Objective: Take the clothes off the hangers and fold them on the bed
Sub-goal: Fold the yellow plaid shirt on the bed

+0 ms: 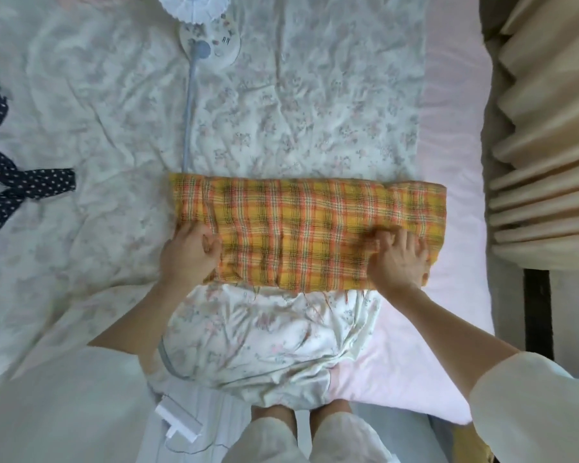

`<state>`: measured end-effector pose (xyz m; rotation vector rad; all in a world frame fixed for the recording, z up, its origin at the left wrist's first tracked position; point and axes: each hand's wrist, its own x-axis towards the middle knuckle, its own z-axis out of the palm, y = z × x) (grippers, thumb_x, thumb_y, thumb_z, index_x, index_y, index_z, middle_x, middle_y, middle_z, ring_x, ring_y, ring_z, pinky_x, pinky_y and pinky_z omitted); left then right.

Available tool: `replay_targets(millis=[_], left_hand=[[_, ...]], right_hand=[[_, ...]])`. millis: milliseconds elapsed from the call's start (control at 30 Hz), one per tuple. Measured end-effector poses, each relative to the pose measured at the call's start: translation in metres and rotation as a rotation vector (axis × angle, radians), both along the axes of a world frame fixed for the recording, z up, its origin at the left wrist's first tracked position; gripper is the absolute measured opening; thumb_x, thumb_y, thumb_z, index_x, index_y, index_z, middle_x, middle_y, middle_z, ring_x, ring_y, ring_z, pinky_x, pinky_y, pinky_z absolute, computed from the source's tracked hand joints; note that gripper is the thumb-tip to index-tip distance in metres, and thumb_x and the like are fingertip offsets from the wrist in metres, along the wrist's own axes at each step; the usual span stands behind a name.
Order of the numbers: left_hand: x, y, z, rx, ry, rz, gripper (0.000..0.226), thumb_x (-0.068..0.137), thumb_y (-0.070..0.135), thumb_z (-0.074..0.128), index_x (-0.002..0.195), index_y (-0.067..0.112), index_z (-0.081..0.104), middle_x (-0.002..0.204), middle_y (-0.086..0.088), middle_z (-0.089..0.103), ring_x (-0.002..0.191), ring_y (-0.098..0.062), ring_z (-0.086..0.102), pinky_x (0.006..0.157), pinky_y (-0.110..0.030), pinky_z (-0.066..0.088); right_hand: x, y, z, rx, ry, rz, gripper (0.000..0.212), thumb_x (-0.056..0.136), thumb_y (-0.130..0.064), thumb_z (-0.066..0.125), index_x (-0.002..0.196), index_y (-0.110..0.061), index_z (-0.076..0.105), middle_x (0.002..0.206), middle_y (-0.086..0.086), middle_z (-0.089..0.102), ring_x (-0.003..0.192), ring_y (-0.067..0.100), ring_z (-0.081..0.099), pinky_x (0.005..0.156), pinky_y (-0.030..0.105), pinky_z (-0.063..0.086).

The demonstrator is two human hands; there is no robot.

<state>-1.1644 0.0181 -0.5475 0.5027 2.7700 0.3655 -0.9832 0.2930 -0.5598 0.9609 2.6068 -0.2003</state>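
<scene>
Left hand grip: the left hand (pixel 189 252) pinches the near left corner of the plaid garment (pixel 308 228), thumb on top, fingers curled under the cloth edge.
Right hand grip: the right hand (pixel 400 259) lies on the near right part of the same garment, fingers bent and bunching the fabric; whether it clamps the cloth or only presses on it, I cannot tell.
Plaid garment: yellow-orange check, folded into a long flat band lying crosswise on the bed, near its right edge; its right end reaches onto the pink sheet (pixel 455 155).
Floral quilt (pixel 281 111): wrinkled, under the garment, covering most of the bed.
Fan (pixel 201 25): white, lying on the quilt toward the far edge, its pale cord (pixel 188 121) running down to the garment's far left corner.
Dotted navy cloth (pixel 17 188): at the bed's left edge, well apart from the hands.
Curtain (pixel 545 128): beige folds beyond the bed's right edge.
</scene>
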Motion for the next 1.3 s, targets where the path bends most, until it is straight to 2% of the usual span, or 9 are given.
replay_targets(millis=[200, 367, 600, 733, 900, 967, 1100, 1200, 1300], left_hand=[[-0.047, 0.019, -0.014, 0.221, -0.098, 0.518, 0.057, 0.083, 0.051, 0.060, 0.111, 0.003, 0.050, 0.117, -0.009, 0.047, 0.114, -0.025, 0.045, 0.087, -0.037, 0.041], [-0.068, 0.012, -0.017, 0.519, -0.143, 0.620, 0.034, 0.093, 0.042, 0.053, 0.073, 0.015, 0.044, 0.068, 0.006, 0.043, 0.067, -0.013, 0.044, 0.069, -0.029, 0.036], [-0.114, -0.008, -0.020, 0.745, -0.098, 0.754, 0.040, 0.099, 0.017, 0.042, 0.060, 0.019, 0.036, 0.064, 0.004, 0.035, 0.058, -0.006, 0.033, 0.060, -0.024, 0.031], [-0.119, -0.021, -0.019, 0.709, -0.218, 0.842, 0.031, 0.101, 0.027, 0.040, 0.075, 0.014, 0.050, 0.080, -0.002, 0.053, 0.073, -0.010, 0.052, 0.073, -0.028, 0.044], [-0.099, -0.031, -0.016, 0.926, -0.763, 0.870, 0.051, 0.089, 0.061, 0.046, 0.115, 0.018, 0.059, 0.112, -0.004, 0.067, 0.106, -0.020, 0.063, 0.086, -0.039, 0.053], [-0.084, -0.039, -0.021, 0.840, -0.696, 0.706, 0.067, 0.080, 0.067, 0.056, 0.122, 0.015, 0.050, 0.122, -0.013, 0.059, 0.110, -0.025, 0.059, 0.089, -0.047, 0.052], [-0.042, -0.042, -0.025, 0.801, -0.389, 0.559, 0.052, 0.084, 0.024, 0.070, 0.120, 0.014, 0.032, 0.111, -0.002, 0.055, 0.092, -0.004, 0.060, 0.078, -0.021, 0.052], [-0.045, -0.036, -0.023, 0.598, -0.091, 0.556, 0.035, 0.087, 0.020, 0.065, 0.116, 0.005, 0.050, 0.111, -0.006, 0.054, 0.080, -0.004, 0.057, 0.075, -0.025, 0.051], [-0.065, -0.028, -0.012, 0.574, 0.018, 0.507, 0.018, 0.094, 0.016, 0.055, 0.093, 0.000, 0.064, 0.084, -0.004, 0.060, 0.072, -0.010, 0.051, 0.066, -0.018, 0.043]], right_hand=[[-0.069, -0.052, 0.000, -0.118, 0.163, 0.269, 0.058, 0.096, -0.032, 0.032, 0.150, -0.028, 0.013, 0.158, 0.008, 0.006, 0.145, 0.029, 0.002, 0.111, 0.058, -0.007], [-0.107, -0.088, -0.015, -0.134, 0.099, 0.329, 0.059, 0.098, -0.044, 0.018, 0.148, -0.035, -0.011, 0.157, 0.005, -0.017, 0.144, 0.031, -0.015, 0.110, 0.064, -0.010], [-0.109, -0.082, -0.041, -0.180, -0.158, 0.101, 0.056, 0.094, -0.057, 0.003, 0.142, -0.043, -0.024, 0.154, 0.001, -0.029, 0.142, 0.030, -0.024, 0.109, 0.066, -0.005], [-0.109, -0.081, -0.044, -0.216, -0.196, 0.088, 0.056, 0.095, -0.056, 0.003, 0.143, -0.041, -0.023, 0.153, 0.001, -0.029, 0.141, 0.029, -0.026, 0.110, 0.064, -0.006], [-0.113, -0.087, -0.041, -0.216, -0.151, 0.019, 0.054, 0.098, -0.050, 0.006, 0.147, -0.039, -0.015, 0.156, 0.004, -0.024, 0.142, 0.029, -0.022, 0.111, 0.063, -0.007], [-0.113, -0.095, -0.036, -0.197, -0.066, -0.009, 0.053, 0.099, -0.046, 0.008, 0.149, -0.036, -0.009, 0.157, 0.005, -0.017, 0.144, 0.029, -0.015, 0.112, 0.061, -0.008], [-0.108, -0.123, -0.031, -0.202, 0.015, 0.070, 0.060, 0.092, -0.049, -0.001, 0.149, -0.033, -0.010, 0.158, 0.004, -0.014, 0.145, 0.026, -0.012, 0.111, 0.059, -0.009], [-0.110, -0.131, -0.034, -0.254, -0.025, 0.020, 0.056, 0.097, -0.047, 0.005, 0.147, -0.033, -0.017, 0.158, 0.004, -0.017, 0.144, 0.026, -0.016, 0.111, 0.059, -0.008], [-0.113, -0.128, -0.037, -0.277, -0.047, 0.016, 0.057, 0.099, -0.046, 0.011, 0.146, -0.035, -0.019, 0.157, 0.003, -0.020, 0.144, 0.026, -0.017, 0.111, 0.059, -0.009]])
